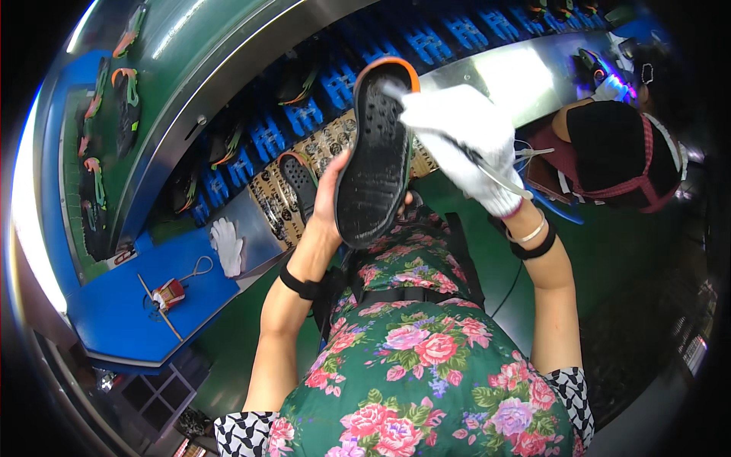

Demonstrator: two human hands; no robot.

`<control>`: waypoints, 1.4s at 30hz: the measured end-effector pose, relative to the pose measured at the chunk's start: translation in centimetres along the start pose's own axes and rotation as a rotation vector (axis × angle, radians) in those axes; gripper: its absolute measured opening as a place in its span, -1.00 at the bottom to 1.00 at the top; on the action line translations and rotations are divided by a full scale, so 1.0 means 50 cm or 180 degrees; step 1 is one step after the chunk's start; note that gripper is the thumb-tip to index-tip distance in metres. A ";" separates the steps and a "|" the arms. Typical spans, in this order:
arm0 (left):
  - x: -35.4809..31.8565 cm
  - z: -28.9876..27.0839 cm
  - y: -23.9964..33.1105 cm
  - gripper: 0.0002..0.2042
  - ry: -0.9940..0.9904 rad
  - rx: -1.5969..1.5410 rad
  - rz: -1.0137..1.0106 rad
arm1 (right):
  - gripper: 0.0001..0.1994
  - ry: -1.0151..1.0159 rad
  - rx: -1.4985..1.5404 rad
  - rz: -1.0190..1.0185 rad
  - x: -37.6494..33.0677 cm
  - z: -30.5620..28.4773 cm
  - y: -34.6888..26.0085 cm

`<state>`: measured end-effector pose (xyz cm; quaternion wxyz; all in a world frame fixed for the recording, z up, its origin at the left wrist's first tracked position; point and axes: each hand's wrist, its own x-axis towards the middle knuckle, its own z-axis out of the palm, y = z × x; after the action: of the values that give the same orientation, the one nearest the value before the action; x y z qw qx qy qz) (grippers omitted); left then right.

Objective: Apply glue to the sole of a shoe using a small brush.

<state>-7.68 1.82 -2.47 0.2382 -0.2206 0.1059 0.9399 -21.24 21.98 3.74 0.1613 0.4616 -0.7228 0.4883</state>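
Note:
My bare left hand grips a black shoe sole by its edges, holding it upright with the inner face toward me. The sole has an orange rim at its far end and small round hollows below it. My right hand, in a white knitted glove, closes around a thin brush. Its pale, blurred tip is against the far end of the sole. Part of the brush is hidden by the gloved fingers. A second dark sole lies on brown patterned covering beyond my left hand.
Blue racks line the conveyor ahead, with soles among them. More shoe parts sit on a green belt at left. A blue table holds a small red container; a white glove lies nearby. Another person works at right.

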 end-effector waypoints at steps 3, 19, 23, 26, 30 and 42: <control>0.001 0.007 -0.010 -0.30 -0.0146 -0.0155 0.0064 | -0.76 -0.0270 -0.0533 -0.0381 0.008 0.002 -0.001; -0.102 0.040 0.055 0.00 -0.1264 -0.0367 0.1039 | -0.77 0.1457 0.3701 0.2024 -0.152 -0.034 -0.088; -0.124 0.084 0.043 -0.02 -0.2048 -0.0570 0.0903 | -0.80 0.2103 0.3728 0.3175 -0.246 -0.011 -0.065; -0.142 0.103 0.038 -0.05 -0.2368 -0.0739 0.0849 | -0.74 0.2084 0.3651 0.3430 -0.284 0.001 -0.044; -0.138 0.105 0.051 -0.12 -0.3047 -0.0838 0.0498 | -0.74 0.2030 0.3584 0.3472 -0.295 0.018 -0.047; -0.164 0.149 0.145 0.15 -0.2739 0.0194 0.0907 | -0.76 0.2049 0.3487 0.3478 -0.295 0.033 -0.062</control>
<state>-7.53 -5.45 8.59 0.1352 0.2139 0.0542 0.9659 -10.65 27.78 -5.40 -0.1466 -0.1025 -0.4239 0.8879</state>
